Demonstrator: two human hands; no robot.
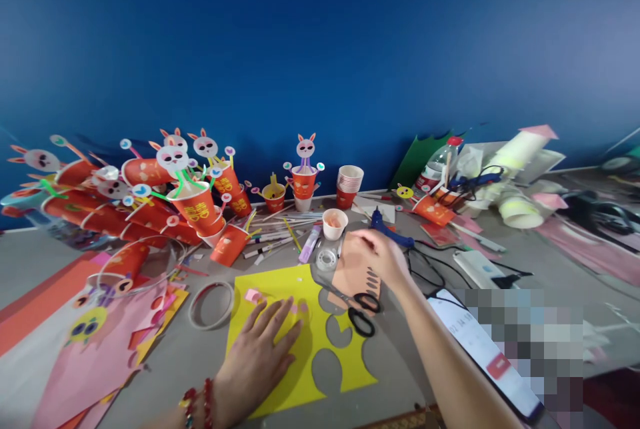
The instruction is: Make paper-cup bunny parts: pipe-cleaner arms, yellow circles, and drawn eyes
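My left hand [265,346] lies flat, fingers spread, on a yellow paper sheet [300,349] with round holes cut out of it. Small pink paper bits [253,295] lie by its fingertips. My right hand [383,256] reaches forward over a peach paper piece [350,272] with dark oval marks; whether it grips that piece I cannot tell. Black-handled scissors [361,311] lie on the table between the two hands, just below the right one. A roll of clear tape [327,258] and a small white cup [335,222] sit just beyond.
Many red paper cups with rabbit faces [195,206] crowd the back left. A blue glue gun [387,229], a phone [480,349], a bottle [437,169] and paper rolls [515,209] lie right. Pink and orange sheets [80,336] and wire rings [210,302] are left.
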